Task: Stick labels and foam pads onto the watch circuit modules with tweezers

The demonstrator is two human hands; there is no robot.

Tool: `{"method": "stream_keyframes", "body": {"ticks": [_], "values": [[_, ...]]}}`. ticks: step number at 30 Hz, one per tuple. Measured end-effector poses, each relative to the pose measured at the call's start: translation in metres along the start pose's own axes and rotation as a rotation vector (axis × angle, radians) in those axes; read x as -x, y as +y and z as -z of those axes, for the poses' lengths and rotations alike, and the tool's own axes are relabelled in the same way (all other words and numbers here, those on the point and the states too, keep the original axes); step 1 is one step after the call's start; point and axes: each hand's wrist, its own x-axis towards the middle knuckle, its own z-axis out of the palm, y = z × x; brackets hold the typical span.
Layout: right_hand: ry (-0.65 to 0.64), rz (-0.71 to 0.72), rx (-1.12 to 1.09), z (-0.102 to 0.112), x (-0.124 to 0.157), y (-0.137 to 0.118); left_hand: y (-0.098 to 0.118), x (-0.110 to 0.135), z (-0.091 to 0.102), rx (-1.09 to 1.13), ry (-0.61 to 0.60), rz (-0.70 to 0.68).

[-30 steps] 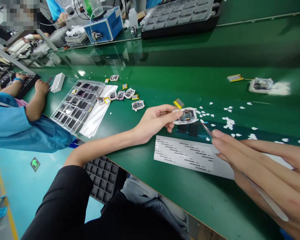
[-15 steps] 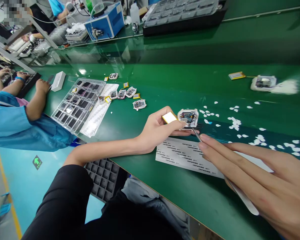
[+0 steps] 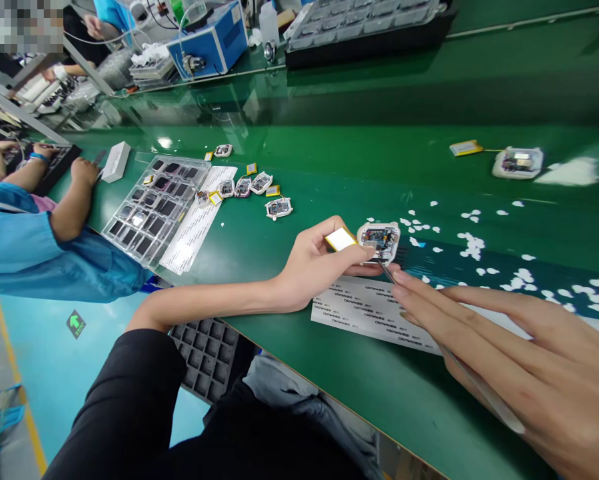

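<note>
My left hand [image 3: 318, 261] pinches a small white device [image 3: 379, 239] with an exposed circuit board, and a yellow-edged battery [image 3: 341, 239] rests on its fingers. My right hand [image 3: 504, 347] grips thin metal tweezers [image 3: 466, 377] whose tip touches the device's lower left corner. Both hands hover just above the green belt [image 3: 329, 160], over a white label sheet [image 3: 374, 308].
Several white paper dots [image 3: 472, 243] litter the belt to the right. Another device [image 3: 518, 162] with a battery [image 3: 466, 148] lies far right. Several more devices [image 3: 259, 184] and a clear tray [image 3: 154, 207] lie left, beside a co-worker's arm [image 3: 69, 207] in a blue sleeve.
My left hand turned the device board-up and brought the battery onto its fingers. The tweezers moved left until the tip reached the device.
</note>
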Motion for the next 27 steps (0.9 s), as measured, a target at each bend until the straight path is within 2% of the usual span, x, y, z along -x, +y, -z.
{"method": "stream_keyframes", "body": {"ticks": [2,7,10,14,18,20,22,24,27], "values": [[-0.04,-0.031,-0.042,0.001,-0.002,-0.002,-0.002,0.0,0.001,-0.001,-0.009,-0.019],[0.098,-0.039,-0.015,-0.013,0.002,-0.001,-0.004,-0.003,0.002,-0.023,-0.034,-0.018],[0.126,-0.059,-0.017,-0.018,0.004,-0.001,-0.003,-0.004,0.002,-0.015,-0.062,-0.014],[0.137,-0.054,-0.061,-0.011,0.003,-0.002,-0.004,-0.005,0.003,0.005,-0.068,-0.03],[0.04,-0.072,-0.12,-0.004,-0.001,-0.002,-0.008,-0.008,0.007,-0.048,-0.071,-0.026],[0.098,-0.082,-0.101,-0.006,-0.003,-0.001,-0.009,-0.012,0.01,-0.08,-0.09,-0.042],[0.169,-0.074,-0.078,-0.009,-0.004,-0.001,-0.008,-0.019,0.013,-0.127,-0.113,-0.087],[0.149,-0.075,-0.08,-0.012,0.0,-0.001,-0.006,-0.029,0.019,-0.228,-0.11,-0.163],[0.125,-0.156,-0.079,-0.014,0.03,0.002,-0.001,-0.047,0.033,-0.542,-0.017,-0.342]]}}
